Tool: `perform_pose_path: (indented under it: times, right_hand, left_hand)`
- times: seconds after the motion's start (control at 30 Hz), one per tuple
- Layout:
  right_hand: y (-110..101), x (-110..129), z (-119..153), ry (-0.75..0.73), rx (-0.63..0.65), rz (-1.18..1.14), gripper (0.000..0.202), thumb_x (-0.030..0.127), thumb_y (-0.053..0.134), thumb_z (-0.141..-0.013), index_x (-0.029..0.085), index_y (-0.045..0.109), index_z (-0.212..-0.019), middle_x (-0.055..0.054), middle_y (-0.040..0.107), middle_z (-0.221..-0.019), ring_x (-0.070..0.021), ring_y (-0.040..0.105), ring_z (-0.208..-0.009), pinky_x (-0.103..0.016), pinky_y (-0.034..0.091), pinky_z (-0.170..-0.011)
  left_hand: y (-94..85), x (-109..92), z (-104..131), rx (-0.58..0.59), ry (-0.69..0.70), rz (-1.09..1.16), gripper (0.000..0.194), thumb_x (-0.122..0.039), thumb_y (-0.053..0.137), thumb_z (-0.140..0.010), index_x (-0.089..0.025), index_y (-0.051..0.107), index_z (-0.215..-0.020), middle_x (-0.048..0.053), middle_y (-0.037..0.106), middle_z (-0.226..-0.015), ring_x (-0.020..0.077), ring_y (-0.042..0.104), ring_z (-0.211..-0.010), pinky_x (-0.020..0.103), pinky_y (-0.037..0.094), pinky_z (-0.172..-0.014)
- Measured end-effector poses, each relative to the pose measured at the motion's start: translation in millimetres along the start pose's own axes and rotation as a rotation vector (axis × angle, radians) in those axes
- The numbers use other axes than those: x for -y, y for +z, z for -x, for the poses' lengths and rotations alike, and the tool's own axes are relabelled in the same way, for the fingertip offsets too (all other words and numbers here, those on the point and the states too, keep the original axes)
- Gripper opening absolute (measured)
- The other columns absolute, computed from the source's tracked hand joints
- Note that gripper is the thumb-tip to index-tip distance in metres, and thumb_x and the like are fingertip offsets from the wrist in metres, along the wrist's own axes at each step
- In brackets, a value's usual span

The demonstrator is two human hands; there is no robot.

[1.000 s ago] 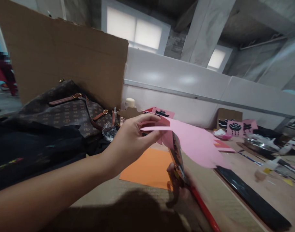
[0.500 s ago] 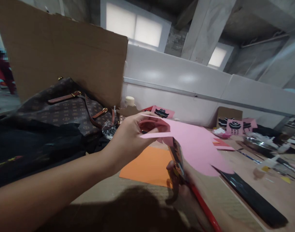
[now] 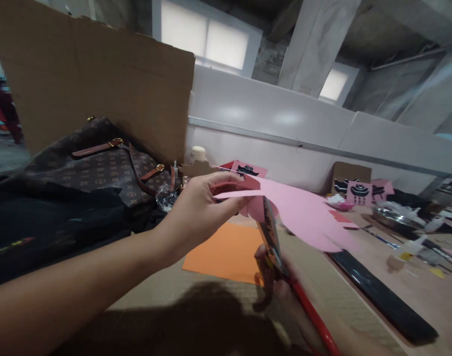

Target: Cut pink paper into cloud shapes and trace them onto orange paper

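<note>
My left hand (image 3: 207, 205) pinches a sheet of pink paper (image 3: 300, 207) between thumb and fingers, holding it up above the table. The sheet has a curved, cut edge and stretches out to the right. My right hand (image 3: 281, 291), partly blurred, is wrapped round a pair of scissors with red handles (image 3: 311, 316). The scissor blades (image 3: 269, 227) point upward and meet the paper's near edge, just right of my left fingers. Under both hands lies an orange sheet (image 3: 224, 254) on the table.
A long black flat object (image 3: 385, 296) lies at right. Beyond it are a glue bottle (image 3: 407, 252), a metal bowl (image 3: 394, 217) and pink cards with black figures (image 3: 359, 194). A brown patterned bag (image 3: 96, 163) leans against a cardboard panel (image 3: 100, 84) at left.
The pink paper has tilted, its right part lifting and looking flatter to my view. The scissor blades have risen slightly with it. Both hands keep their holds.
</note>
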State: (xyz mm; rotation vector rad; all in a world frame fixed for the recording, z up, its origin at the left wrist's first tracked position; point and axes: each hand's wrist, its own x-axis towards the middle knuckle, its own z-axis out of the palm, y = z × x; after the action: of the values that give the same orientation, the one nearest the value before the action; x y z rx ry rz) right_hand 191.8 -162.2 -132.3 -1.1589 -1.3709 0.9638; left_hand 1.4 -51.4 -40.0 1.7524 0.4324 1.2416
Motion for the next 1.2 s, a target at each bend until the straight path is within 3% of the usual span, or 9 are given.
perform_pose_path:
  times: [0.33,0.53,0.63,0.83,1.2]
  right_hand:
    - [1,0,-10,-0.017,-0.025,0.023,0.023,0.038,0.057,-0.100,0.017,0.064,-0.105,-0.003,0.065,-0.094,-0.0132,0.062,-0.073,-0.028,0.055,-0.062]
    - [4,-1,-15,-0.054,-0.008,0.067,0.011,0.028,0.064,-0.094,0.018,0.059,-0.096,0.006,0.046,-0.068,-0.0098,0.047,-0.058,-0.021,0.043,-0.050]
    - [5,-1,-16,-0.063,-0.006,0.086,0.011,0.025,0.065,-0.090,0.019,0.058,-0.096,0.006,0.042,-0.067,-0.0103,0.045,-0.058,-0.022,0.042,-0.051]
    - [5,-2,-17,-0.071,0.001,0.119,0.015,0.022,0.066,-0.083,0.022,0.057,-0.095,0.006,0.036,-0.065,-0.0121,0.041,-0.058,-0.022,0.039,-0.050]
    - [1,0,-13,-0.073,0.035,0.177,0.022,0.036,0.068,-0.085,0.023,0.057,-0.098,0.004,0.039,-0.068,-0.0116,0.039,-0.059,-0.025,0.044,-0.056]
  left_hand:
    - [1.1,1,-2,-0.067,-0.066,0.026,0.019,-0.022,0.076,-0.072,-0.015,0.070,-0.089,0.007,0.077,-0.095,0.0193,0.072,-0.082,0.019,0.048,-0.056]
    - [0.4,3,-4,-0.014,0.019,0.013,0.012,-0.025,0.071,-0.080,-0.015,0.071,-0.088,0.004,0.073,-0.082,0.0166,0.068,-0.077,0.021,0.049,-0.062]
    - [-0.6,5,-5,-0.013,0.076,-0.061,0.007,-0.020,0.070,-0.082,-0.016,0.073,-0.087,0.004,0.074,-0.091,0.0162,0.067,-0.083,0.022,0.051,-0.070]
    - [-2.7,8,-6,0.007,0.059,-0.053,0.011,-0.018,0.071,-0.081,-0.016,0.074,-0.091,0.003,0.073,-0.091,0.0146,0.065,-0.081,0.021,0.050,-0.068]
    - [-0.4,10,-7,0.025,0.033,0.037,0.013,-0.026,0.070,-0.085,-0.013,0.070,-0.086,0.004,0.067,-0.090,0.0130,0.061,-0.078,0.022,0.049,-0.066]
